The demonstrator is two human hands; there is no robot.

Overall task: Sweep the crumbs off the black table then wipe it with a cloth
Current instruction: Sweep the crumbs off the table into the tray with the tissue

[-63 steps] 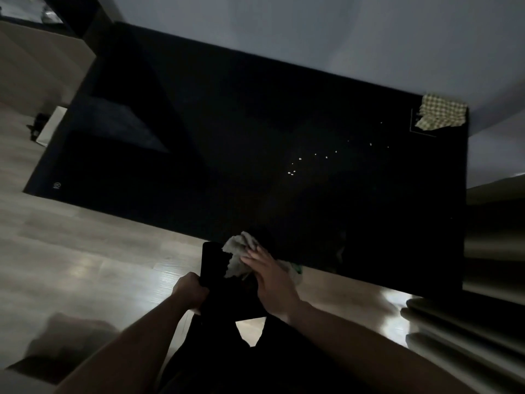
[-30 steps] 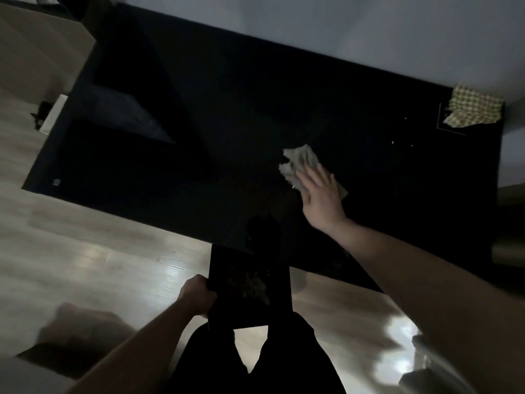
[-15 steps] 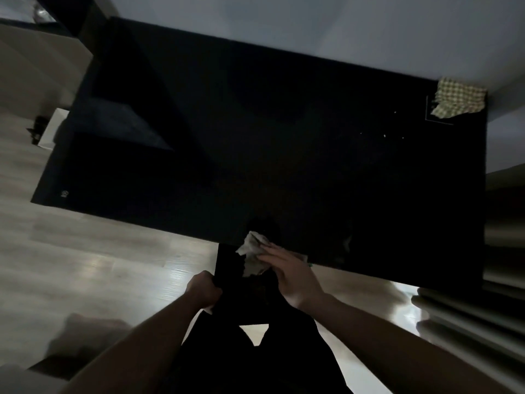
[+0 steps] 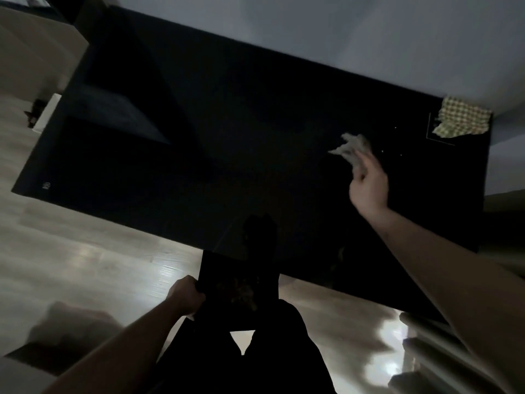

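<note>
The black table (image 4: 227,143) fills the middle of the view. My right hand (image 4: 369,186) reaches over its right part and grips a crumpled pale tissue (image 4: 352,150). Three small pale crumbs (image 4: 382,151) lie just right of the tissue. My left hand (image 4: 186,295) holds a black tray (image 4: 235,288) flat below the table's near edge, with a heap of crumbs (image 4: 241,290) in it. A yellow checked cloth (image 4: 461,120) lies at the table's far right corner.
Pale wooden floor (image 4: 85,260) runs along the near side of the table. A grey wall (image 4: 341,38) stands behind it. My dark trouser legs (image 4: 241,365) are under the tray. Pale slatted furniture (image 4: 426,351) sits at the lower right.
My right hand has gone from the tray at the table's near edge out to the far right part of the table, taking the tissue with it. The left hand still holds the tray.
</note>
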